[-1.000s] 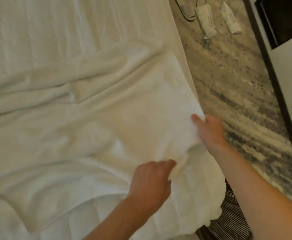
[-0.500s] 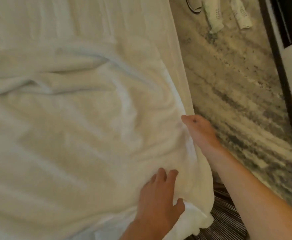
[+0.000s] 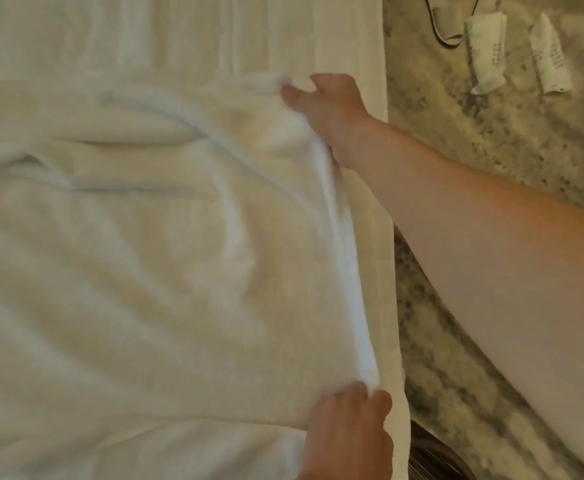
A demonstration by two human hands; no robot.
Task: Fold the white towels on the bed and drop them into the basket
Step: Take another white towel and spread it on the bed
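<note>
A large white towel (image 3: 138, 258) lies spread and rumpled over the bed (image 3: 179, 29), filling most of the left and centre of the frame, with soft folds running across it and a raised ridge along its right-hand edge. The right hand (image 3: 325, 102), in the upper centre, reaches out on a long bare forearm that crosses in from the right edge; its fingers are closed on the towel's far corner, bunching the cloth there. The left hand (image 3: 349, 434), at the bottom centre, is clenched on the near corner of the same edge, so the bright white hem runs taut between the two hands, just inside the bed's right side. Below that edge the pale bed linen drops toward a mottled grey and cream carpet (image 3: 474, 168) that fills the right of the frame. In the upper right, on the carpet, two wrapped white slippers (image 3: 484, 50) lie side by side, with a further slipper (image 3: 450, 19) partly cut off at the top edge. At the bottom, right of the left hand, a dark striped object (image 3: 432, 459) shows; whether it is the basket cannot be told.
</note>
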